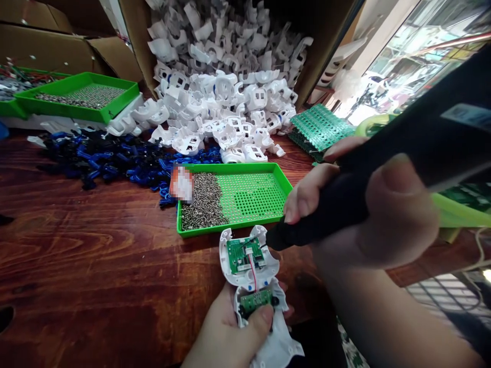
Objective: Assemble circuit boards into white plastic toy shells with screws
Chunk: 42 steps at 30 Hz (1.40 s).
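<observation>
My left hand (240, 327) grips a white plastic housing (230, 273) from below, its thumb on the lower part. A green circuit board (235, 255) sits in the upper part, and a second, smaller green board (249, 302) lies in the lower part. Red and white wires join the two. My right hand (387, 220) is wrapped round a black electric screwdriver (345, 199), which slants down to the left. Its tip meets the right edge of the upper board; whether a screw is under it is too small to tell.
Behind the housing stands a green tray (286, 179) of small screws in a perforated plate. White plastic shells (226, 97) spill from a cardboard box. Blue and black parts (115, 158) lie left, a second screw tray (126, 94) beyond. Stacked green boards (320, 128) are at right.
</observation>
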### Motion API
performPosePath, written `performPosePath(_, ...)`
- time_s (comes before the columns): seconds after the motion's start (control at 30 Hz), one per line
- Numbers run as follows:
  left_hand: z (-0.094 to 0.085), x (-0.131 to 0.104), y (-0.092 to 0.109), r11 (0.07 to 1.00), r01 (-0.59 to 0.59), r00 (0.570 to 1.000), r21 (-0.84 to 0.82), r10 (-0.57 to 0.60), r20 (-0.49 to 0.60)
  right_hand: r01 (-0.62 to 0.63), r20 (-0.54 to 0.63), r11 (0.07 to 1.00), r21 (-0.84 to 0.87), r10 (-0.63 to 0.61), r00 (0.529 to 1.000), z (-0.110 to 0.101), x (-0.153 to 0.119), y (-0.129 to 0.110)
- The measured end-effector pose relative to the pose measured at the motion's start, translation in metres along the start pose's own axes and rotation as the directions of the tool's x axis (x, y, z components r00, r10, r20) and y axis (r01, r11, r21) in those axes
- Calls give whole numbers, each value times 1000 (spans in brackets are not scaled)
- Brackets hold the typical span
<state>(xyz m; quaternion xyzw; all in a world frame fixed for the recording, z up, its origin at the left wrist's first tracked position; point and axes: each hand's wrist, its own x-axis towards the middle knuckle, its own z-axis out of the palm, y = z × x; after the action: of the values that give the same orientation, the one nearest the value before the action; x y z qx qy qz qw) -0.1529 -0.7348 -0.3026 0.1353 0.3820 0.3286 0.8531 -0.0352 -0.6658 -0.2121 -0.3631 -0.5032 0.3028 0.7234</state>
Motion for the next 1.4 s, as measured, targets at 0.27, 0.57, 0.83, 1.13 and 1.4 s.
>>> performPosePath(0.27,-2,-1,-3,999,15,1000,30,-15,6,-20,41,999,38,18,999,-3,-3,2)
performPosePath(0.57,3,-5,-3,1000,14,999,-7,-14,-42,-32,124,996,84,22,992,-9,-12,10)
performPosePath(0.83,1,-2,-1,1000,8,1000,-9,-8,-28,-56,151,993,107,40,988,-13,-10,8)
performPosePath(1.13,1,1,7,990,92,996,-104,-94,-13,250,-126,963,-104,-262,957,-32,48,37)
performPosePath(1.4,2,-2,13,986,121,993,-113,-119,26,239,-103,953,-188,-261,960,-43,89,90)
